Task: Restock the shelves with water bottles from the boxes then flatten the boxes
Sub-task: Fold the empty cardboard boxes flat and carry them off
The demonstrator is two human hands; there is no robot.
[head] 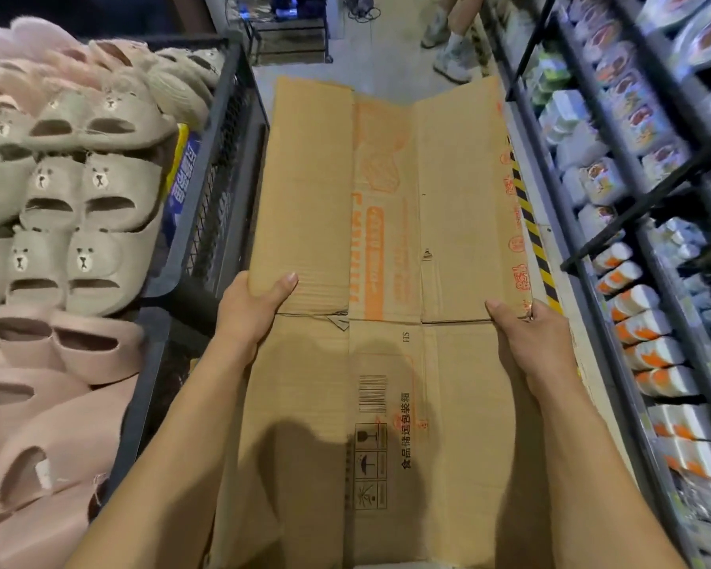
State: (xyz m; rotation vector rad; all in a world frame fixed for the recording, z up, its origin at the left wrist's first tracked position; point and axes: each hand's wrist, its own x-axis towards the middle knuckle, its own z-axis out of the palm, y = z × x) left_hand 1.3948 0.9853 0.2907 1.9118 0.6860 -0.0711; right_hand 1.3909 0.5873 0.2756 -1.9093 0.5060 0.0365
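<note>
Hands hold a flattened cardboard box (386, 240) by its two long edges, out in front of the person and above the aisle floor (370, 67). The left hand (255, 305) grips the left edge about halfway along, thumb laid flat on the top face and the other fingers curled out of sight beneath. The right hand (526, 334) grips the right edge at about the same level, thumb pointing inward over the top face, fingers wrapped under the edge. Both thumbs lie beside a crosswise crease that runs from edge to edge.

The box's far end points down the aisle and its near end sits between the forearms. Orange print (372, 256) runs lengthwise down the middle panel beyond the crease. A black barcode (372, 394) and handling symbols (370, 466) sit on the near half, where a shadow falls.

Left of the box stands a dark wire-mesh bin (218, 158), its rim close to the box's left edge, heaped with beige bear-face slippers (99, 186) and pink slippers (58, 363). Right of the box run dark shelves (616, 305) packed with white and orange packets (641, 318), blurred. Yellow-and-black tape (530, 223) marks the floor along the foot of the shelves. Past the box's far right corner stand another person's feet in pale trainers (452, 63).
</note>
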